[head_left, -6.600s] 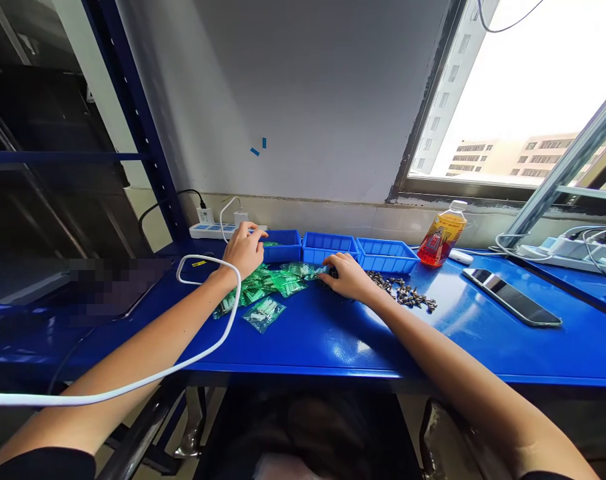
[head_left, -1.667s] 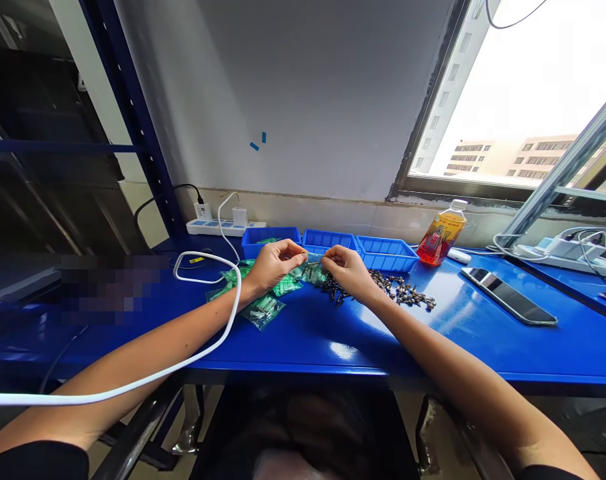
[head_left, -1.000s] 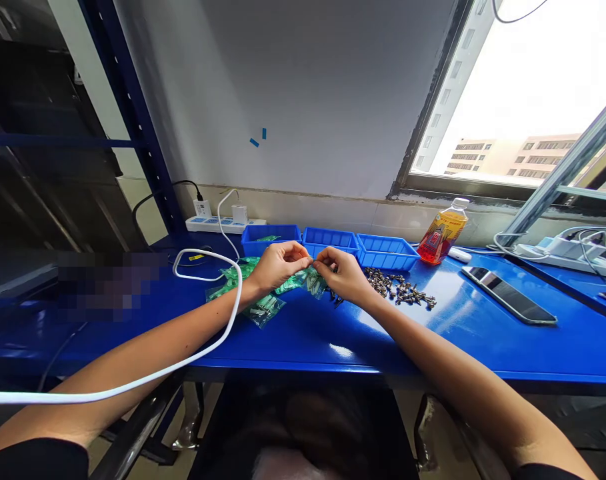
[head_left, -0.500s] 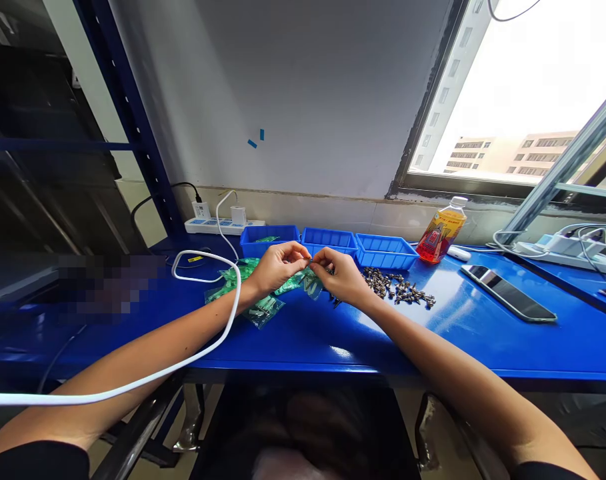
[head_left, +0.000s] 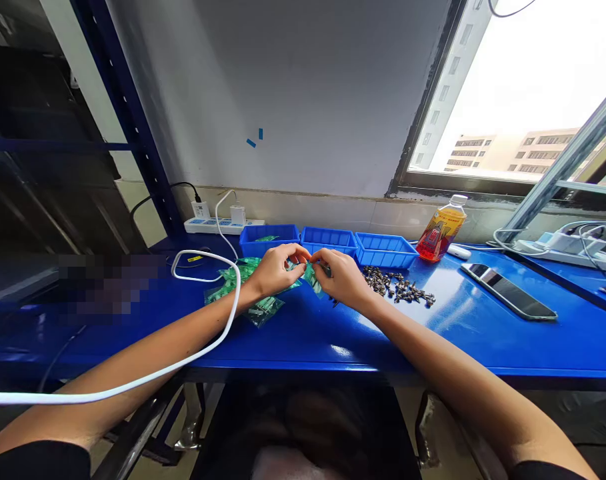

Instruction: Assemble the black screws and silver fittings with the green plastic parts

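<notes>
In the head view, the right hand (head_left: 340,277) pinches the top of a small clear bag (head_left: 311,280), which hangs between the two hands; the left hand (head_left: 280,270) curls its fingertips there, its grip unclear. Behind, three blue bins stand side by side: the left bin (head_left: 250,249) holds green bags (head_left: 267,238), beside the middle bin (head_left: 333,239) and right bin (head_left: 387,259). A bottle (head_left: 440,230) holds reddish drink. Screws (head_left: 403,290) lie beside the right hand; blue table (head_left: 343,340) stretches forward from both hands to its front edge.
</notes>
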The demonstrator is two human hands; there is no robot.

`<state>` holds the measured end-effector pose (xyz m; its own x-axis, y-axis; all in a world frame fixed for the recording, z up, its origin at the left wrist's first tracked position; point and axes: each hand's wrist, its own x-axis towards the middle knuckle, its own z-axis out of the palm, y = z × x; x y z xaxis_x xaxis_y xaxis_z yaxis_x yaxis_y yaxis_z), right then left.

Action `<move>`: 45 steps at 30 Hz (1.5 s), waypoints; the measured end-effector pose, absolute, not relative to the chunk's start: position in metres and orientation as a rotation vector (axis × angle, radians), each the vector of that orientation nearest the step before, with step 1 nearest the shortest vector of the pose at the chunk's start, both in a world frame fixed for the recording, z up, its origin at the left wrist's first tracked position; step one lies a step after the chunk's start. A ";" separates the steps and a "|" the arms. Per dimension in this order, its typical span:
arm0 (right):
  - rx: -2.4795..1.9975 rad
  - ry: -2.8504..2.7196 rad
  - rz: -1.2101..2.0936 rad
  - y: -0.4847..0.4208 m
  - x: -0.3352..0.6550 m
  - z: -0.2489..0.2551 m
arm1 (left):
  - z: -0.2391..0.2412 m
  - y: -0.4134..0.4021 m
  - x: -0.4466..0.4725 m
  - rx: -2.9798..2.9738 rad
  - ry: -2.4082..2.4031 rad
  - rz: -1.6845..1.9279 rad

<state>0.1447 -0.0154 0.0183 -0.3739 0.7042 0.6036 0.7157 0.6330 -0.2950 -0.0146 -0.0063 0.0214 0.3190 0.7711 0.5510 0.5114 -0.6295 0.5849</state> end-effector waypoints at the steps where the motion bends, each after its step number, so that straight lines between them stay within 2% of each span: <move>1: -1.112 -2.136 -0.030 -0.016 0.145 0.018 | 0.022 -0.007 -0.014 2.289 1.152 1.192; 10: -1.200 -2.169 -0.034 -0.016 0.144 0.017 | 0.020 -0.008 -0.013 2.274 1.167 1.166; 35: -1.056 -2.179 0.034 -0.017 0.143 0.014 | 0.018 -0.007 -0.014 2.344 1.265 1.098; 45: -1.055 -2.127 0.162 -0.014 0.146 0.014 | 0.023 -0.001 -0.016 1.953 1.226 1.224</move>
